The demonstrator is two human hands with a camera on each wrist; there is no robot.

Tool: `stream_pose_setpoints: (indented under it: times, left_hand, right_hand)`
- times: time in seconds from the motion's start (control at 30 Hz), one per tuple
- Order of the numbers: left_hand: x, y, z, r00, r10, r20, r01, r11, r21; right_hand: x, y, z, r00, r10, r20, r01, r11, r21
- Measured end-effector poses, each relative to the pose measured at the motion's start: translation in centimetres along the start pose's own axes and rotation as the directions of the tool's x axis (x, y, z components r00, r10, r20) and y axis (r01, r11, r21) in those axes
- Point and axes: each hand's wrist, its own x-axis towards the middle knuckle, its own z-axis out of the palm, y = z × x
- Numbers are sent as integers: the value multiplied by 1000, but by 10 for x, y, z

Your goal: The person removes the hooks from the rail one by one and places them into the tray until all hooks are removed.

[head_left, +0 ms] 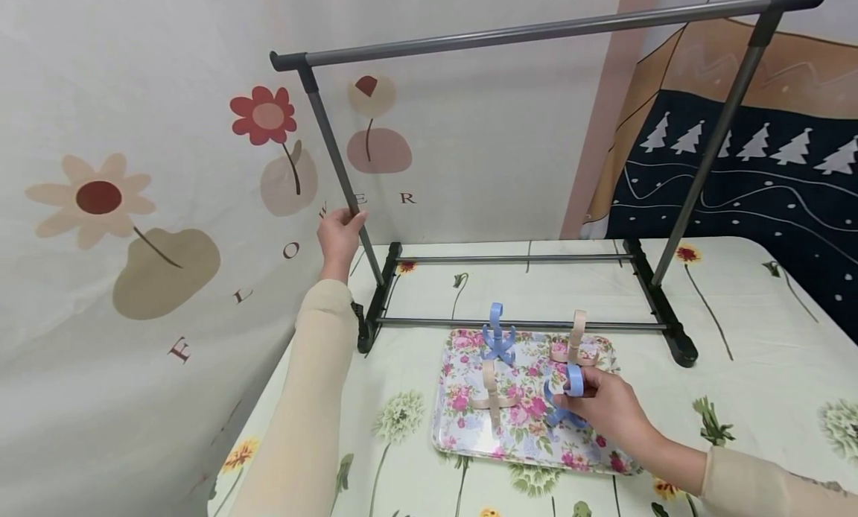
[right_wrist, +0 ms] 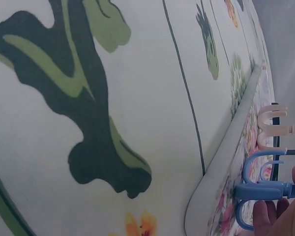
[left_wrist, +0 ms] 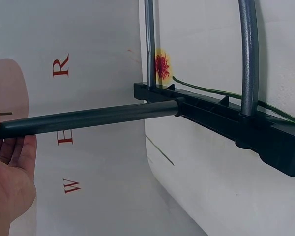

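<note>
My left hand [head_left: 338,240] holds the left upright pole [head_left: 328,141] of a grey metal rack. In the left wrist view the fingers lie around this pole [left_wrist: 93,119] from below and above. My right hand [head_left: 615,407] pinches a blue multi-prong hook [head_left: 566,415] by its upper part, over a flowered tray [head_left: 462,439]. The right wrist view shows the prongs of that blue hook [right_wrist: 258,191] just at the tray's surface; whether they touch it I cannot tell. Another blue hook [head_left: 497,346] and two beige hooks, one front left [head_left: 492,401] and one back right [head_left: 576,342], stand on the tray.
The rack has a high top bar [head_left: 523,34], two low crossbars and black feet [head_left: 660,308] on a flower-patterned tablecloth [head_left: 757,316]. A pale flower-print curtain [head_left: 167,70] hangs behind and left. Dark tree-print cloth [head_left: 751,189] lies at the right back.
</note>
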Motion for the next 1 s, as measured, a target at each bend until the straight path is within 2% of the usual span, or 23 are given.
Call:
stream_pose_setpoints:
  times: [0.2, 0.4, 0.5, 0.6, 0.67, 0.73, 0.83, 0.93, 1.0]
  left_hand:
    - [0, 0, 0, 1000, 2, 0, -2, 1000, 3]
    - [0, 2, 3, 1000, 7, -2, -7, 1000, 16]
    - [1, 4, 4, 999, 36, 8, -36, 997, 62]
    - [0, 7, 3, 996, 84, 42, -90, 982, 167]
    - [-1, 8, 1, 991, 115, 74, -130, 958, 254]
    - [-3, 8, -3, 985, 133, 112, -165, 923, 348]
    - [-8, 7, -11, 979, 129, 157, -192, 845, 499]
    - [-13, 8, -18, 976, 125, 176, -209, 762, 613]
    - [-18, 10, -20, 973, 141, 182, -226, 727, 648]
  right_hand:
    - [-4, 0, -1, 1000, 8, -13, -8, 1000, 18]
    - [-13, -5, -11, 1000, -1, 0, 1, 999, 40]
    - [-18, -7, -20, 1000, 0, 10, -1, 997, 82]
    - [-21, -6, -30, 1000, -19, -5, 19, 998, 66]
    - [-22, -5, -37, 998, -46, -31, 47, 999, 16]
    - [-22, -4, -44, 995, -83, -61, 79, 995, -63]
    - [-18, -2, -54, 987, -122, -105, 107, 984, -140]
    - [-8, 3, -66, 963, -203, -177, 168, 967, -190]
    - [2, 6, -75, 939, -257, -229, 207, 953, -220]
